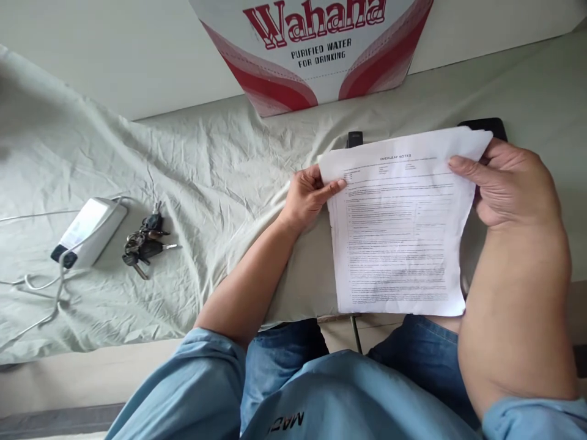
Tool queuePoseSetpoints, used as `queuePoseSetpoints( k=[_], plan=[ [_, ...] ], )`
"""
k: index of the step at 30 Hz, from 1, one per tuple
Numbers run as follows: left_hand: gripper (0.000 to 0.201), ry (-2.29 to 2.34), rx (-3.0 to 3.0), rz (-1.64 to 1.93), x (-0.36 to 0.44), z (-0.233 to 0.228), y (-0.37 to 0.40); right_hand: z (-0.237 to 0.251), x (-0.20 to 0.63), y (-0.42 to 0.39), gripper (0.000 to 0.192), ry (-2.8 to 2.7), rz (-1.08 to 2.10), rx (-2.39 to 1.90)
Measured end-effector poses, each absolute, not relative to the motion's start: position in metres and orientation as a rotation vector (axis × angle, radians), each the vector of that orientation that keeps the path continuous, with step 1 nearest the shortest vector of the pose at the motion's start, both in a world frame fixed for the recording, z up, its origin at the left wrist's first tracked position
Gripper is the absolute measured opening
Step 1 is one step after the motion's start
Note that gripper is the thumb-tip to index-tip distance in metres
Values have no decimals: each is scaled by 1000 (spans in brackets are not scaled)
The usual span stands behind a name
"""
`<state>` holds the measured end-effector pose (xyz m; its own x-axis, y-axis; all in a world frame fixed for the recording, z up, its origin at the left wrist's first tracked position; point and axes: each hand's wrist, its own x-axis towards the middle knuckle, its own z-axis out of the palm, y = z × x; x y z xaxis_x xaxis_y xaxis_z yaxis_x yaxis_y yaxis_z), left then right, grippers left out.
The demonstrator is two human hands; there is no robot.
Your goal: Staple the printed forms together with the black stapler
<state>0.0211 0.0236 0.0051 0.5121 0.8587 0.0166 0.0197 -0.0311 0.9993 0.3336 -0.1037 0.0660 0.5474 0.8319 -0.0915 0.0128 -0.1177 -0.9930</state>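
Note:
I hold a stack of white printed sheets (397,232), headed "OVERLEAF NOTES", upright over the edge of a surface covered by a pale green cloth (206,165). My left hand (309,195) pinches the stack's upper left corner, thumb on the front. My right hand (509,183) grips the upper right edge, with the fingers curled over the paper. A small black object (354,139) shows just behind the top of the sheets, and a dark flat object (486,127) sits behind my right hand, mostly hidden.
A white power bank or charger (89,231) with white cables lies at the left. Beside it rests a bunch of keys (144,241). A red-and-white "Wahaha" water carton (316,49) leans against the wall at the back. My jeans-clad knees are below.

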Motion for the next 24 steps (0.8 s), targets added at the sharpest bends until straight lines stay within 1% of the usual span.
queuePoseSetpoints(
  k=[3,6,12,19,22,24],
  plan=[
    [75,815,1310,877,22,2,23,59,338,-103,65,-727,822,-1552],
    [74,804,1288,840,21,-2,24,56,334,-101,60,-738,755,-1539],
    [83,907,1267,939,24,-13,33,55,326,-96,52,-713,513,-1519],
    [90,881,1311,888,25,-14,29,57,321,-94,47,-773,438,-1542],
    [87,820,1315,841,23,-10,25,55,319,-92,48,-766,447,-1519],
    [87,769,1284,825,23,-7,22,51,319,-90,53,-790,444,-1512]
  ],
)
